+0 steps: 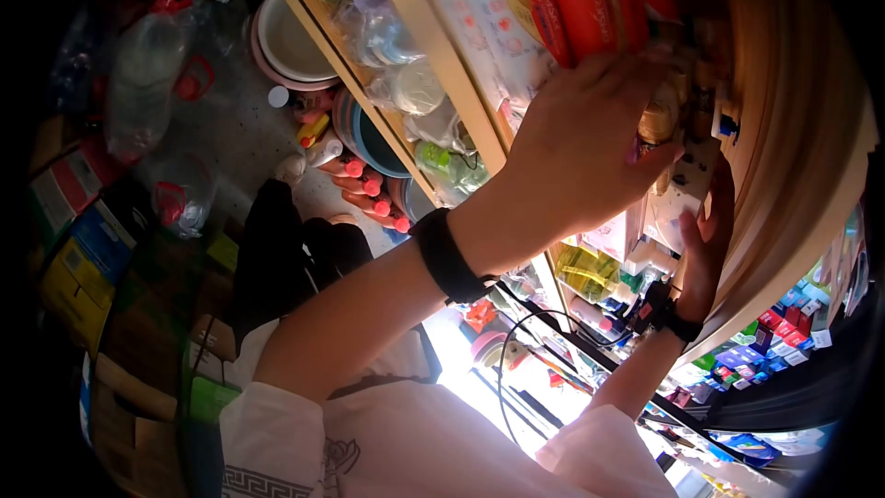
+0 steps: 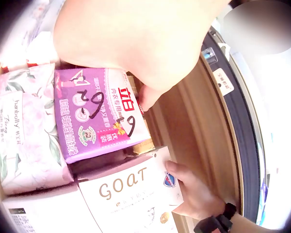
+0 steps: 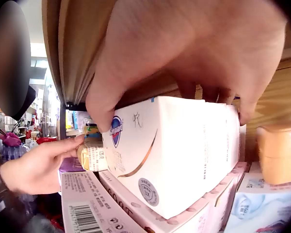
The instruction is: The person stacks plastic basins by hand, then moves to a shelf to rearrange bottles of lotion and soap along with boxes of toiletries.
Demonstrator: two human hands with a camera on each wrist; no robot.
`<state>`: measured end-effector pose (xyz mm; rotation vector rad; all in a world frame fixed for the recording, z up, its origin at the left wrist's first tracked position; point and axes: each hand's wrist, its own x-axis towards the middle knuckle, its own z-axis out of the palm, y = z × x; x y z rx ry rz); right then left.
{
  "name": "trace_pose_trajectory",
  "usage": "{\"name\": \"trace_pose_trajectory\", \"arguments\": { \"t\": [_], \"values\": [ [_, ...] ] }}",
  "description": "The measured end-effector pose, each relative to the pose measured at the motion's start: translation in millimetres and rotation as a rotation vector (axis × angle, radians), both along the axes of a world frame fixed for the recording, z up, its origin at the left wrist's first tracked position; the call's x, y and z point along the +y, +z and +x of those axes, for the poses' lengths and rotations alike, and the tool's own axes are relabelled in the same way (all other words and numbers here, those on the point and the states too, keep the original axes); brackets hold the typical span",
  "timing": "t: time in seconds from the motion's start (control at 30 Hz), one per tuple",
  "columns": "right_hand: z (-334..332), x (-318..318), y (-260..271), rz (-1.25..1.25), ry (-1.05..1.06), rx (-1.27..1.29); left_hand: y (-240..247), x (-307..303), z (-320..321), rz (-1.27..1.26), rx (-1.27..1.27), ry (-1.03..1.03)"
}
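In the head view my left hand [image 1: 590, 120] reaches over a gold-wrapped soap [image 1: 658, 117], its thumb on the near side. In the left wrist view that hand [image 2: 140, 34] curls over a purple soap pack [image 2: 99, 114] with handwritten numbers. The right wrist view shows its thumb at another gold-wrapped piece [image 3: 93, 158]. My right hand [image 1: 708, 235] grips a white Safeguard soap box [image 3: 136, 150] from above, thumb on the logo side, fingertips over the far end. The box sits tilted on pink soap boxes [image 3: 216, 199]. Part of the left fingers is hidden.
A floral pink pack [image 2: 31, 131] and a white GOAT box [image 2: 131, 194] stand close by. An orange container [image 3: 280, 155] is beside the right hand. The wooden shelf board [image 1: 793, 129] runs alongside. Red and white packages [image 1: 516, 18] lie near the left hand.
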<state>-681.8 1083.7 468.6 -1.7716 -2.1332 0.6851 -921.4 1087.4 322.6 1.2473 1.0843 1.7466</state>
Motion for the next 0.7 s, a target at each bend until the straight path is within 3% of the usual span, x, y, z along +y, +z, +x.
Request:
{"name": "trace_pose_trajectory", "arguments": {
  "t": [0.17, 0.23, 0.37, 0.7],
  "values": [
    [-1, -10, -10, 0.072, -0.022, 0.008, 0, 0, 0, 0.020, 0.044, 0.056],
    [1, -14, -13, 0.183, -0.019, -0.080, 0, -1, -1, -0.014, 0.029, -0.034],
    [3, -21, -16, 0.199, -0.085, -0.026, -2, 1, 1, 0.024, 0.032, 0.037],
    [14, -20, -11, 0.206, -0.112, -0.019, 0, 1, -3, -0.001, 0.049, -0.046]
  ]
}}
